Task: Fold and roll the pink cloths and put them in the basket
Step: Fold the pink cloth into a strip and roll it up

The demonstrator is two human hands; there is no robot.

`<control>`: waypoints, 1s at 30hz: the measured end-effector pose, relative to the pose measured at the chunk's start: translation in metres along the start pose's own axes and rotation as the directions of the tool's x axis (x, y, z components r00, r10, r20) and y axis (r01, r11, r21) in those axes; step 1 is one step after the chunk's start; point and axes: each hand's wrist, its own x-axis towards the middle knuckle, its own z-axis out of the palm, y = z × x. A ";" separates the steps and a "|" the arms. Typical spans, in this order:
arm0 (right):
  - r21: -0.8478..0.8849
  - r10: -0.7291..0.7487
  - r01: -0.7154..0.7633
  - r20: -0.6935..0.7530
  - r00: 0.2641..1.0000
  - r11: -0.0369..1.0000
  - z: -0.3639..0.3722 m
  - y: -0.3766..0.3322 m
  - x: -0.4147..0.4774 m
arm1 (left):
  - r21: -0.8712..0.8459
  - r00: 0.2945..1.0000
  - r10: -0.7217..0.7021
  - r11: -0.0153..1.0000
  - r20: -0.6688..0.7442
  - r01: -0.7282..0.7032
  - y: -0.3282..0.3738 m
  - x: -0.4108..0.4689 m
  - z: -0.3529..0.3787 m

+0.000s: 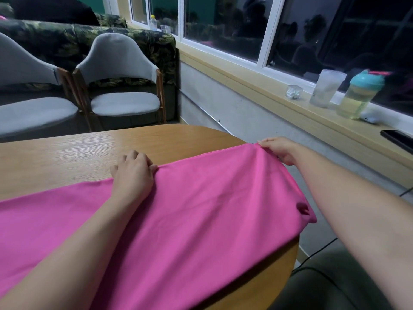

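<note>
A large pink cloth lies spread over the near part of the wooden table, its right side hanging over the table's rounded edge. My left hand sits on the cloth's far edge with curled fingers pinching the fabric. At the far right corner my right hand pinches the same edge, which is lifted slightly off the table. No basket is in view.
Two grey chairs stand beyond the table, with a leaf-patterned sofa behind them. On the window ledge at right stand a clear cup, a teal-lidded bottle and a dark phone. A cable runs along the floor.
</note>
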 end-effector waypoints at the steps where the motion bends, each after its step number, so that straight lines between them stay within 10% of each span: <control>1: -0.012 0.003 -0.002 0.042 0.999 1.000 -0.004 0.002 -0.005 | -0.001 1.000 0.000 1.000 0.004 0.000 0.000 0.000 0.000; 14: -0.048 -0.129 0.120 -0.318 0.939 0.992 0.005 0.001 0.036 | -0.003 0.999 -0.036 0.999 -0.010 0.036 0.001 -0.001 -0.002; 22: -0.036 -0.063 0.057 -0.187 0.980 0.998 0.001 0.015 0.012 | 0.026 0.999 -0.024 0.999 -0.028 0.025 0.002 0.000 0.001; 30: -0.336 -0.305 0.177 -0.377 0.874 0.925 -0.031 0.059 -0.096 | 0.024 0.986 0.110 0.994 -0.126 -0.107 0.009 -0.008 -0.011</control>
